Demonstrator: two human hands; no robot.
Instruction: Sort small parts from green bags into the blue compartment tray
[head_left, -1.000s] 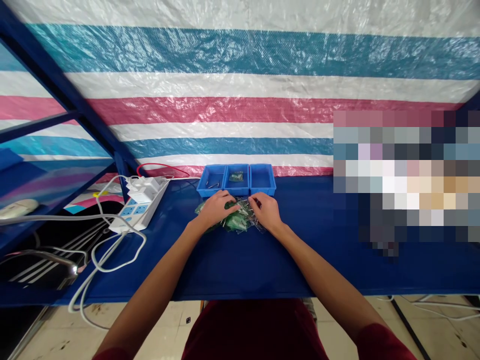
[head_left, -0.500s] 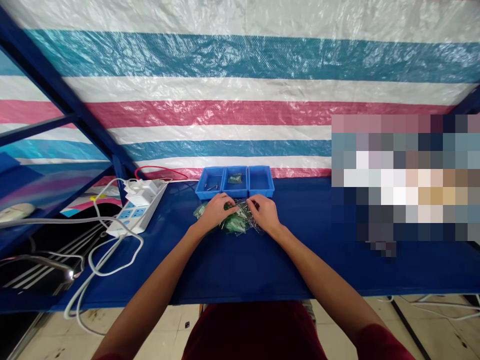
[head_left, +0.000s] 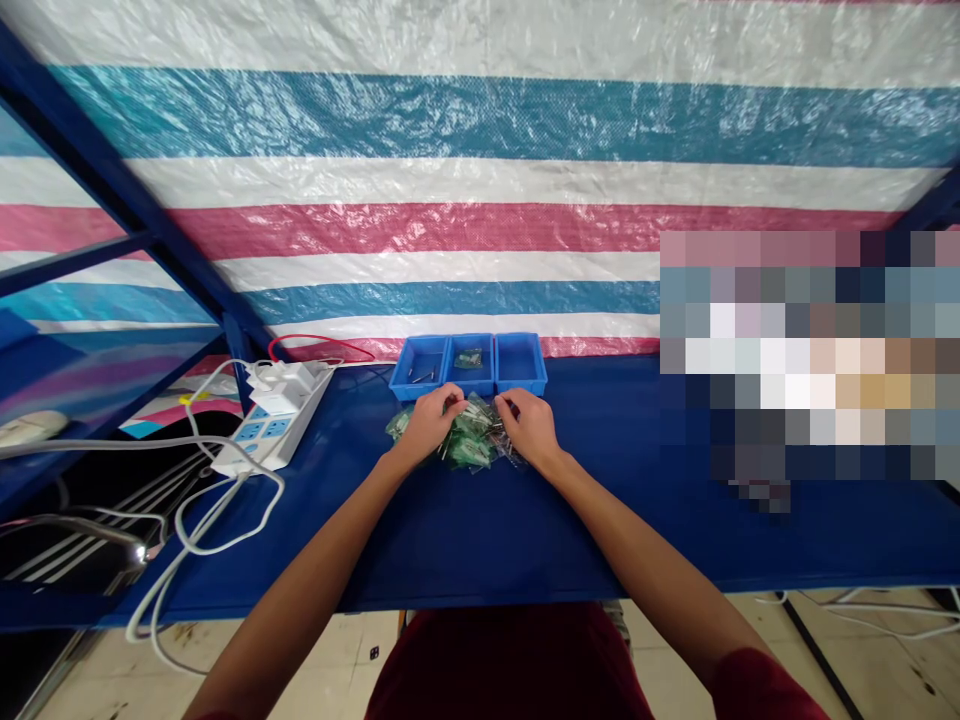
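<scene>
Your left hand (head_left: pixel 429 422) has curled tighter at the heap of crinkled green-and-clear plastic packets (head_left: pixel 472 442) on the smooth blue desk (head_left: pixel 480 540), opposite your right hand (head_left: pixel 531 424), neither grip's closure discernible, before three rectangular blue bins (head_left: pixel 520 385), the left containing metal pieces (head_left: pixel 428 378), the middle one small packet (head_left: pixel 469 358).

Glare on sheeting (head_left: pixel 450 115); pixelation (at right)

We saw a far sheet (head_left: pixel 480 230) striped in white, teal and pinkish red, a deep-blue tabletop (head_left: pixel 480 540) bearing three brighter blue bins (head_left: pixel 520 365) and a pile of green-tinged packets (head_left: pixel 471 448), a white power strip (head_left: pixel 259 452) with light-blue sockets (head_left: pixel 277 428) on the left, and our dark red clothing (head_left: pixel 502 660) on the near side.
</scene>
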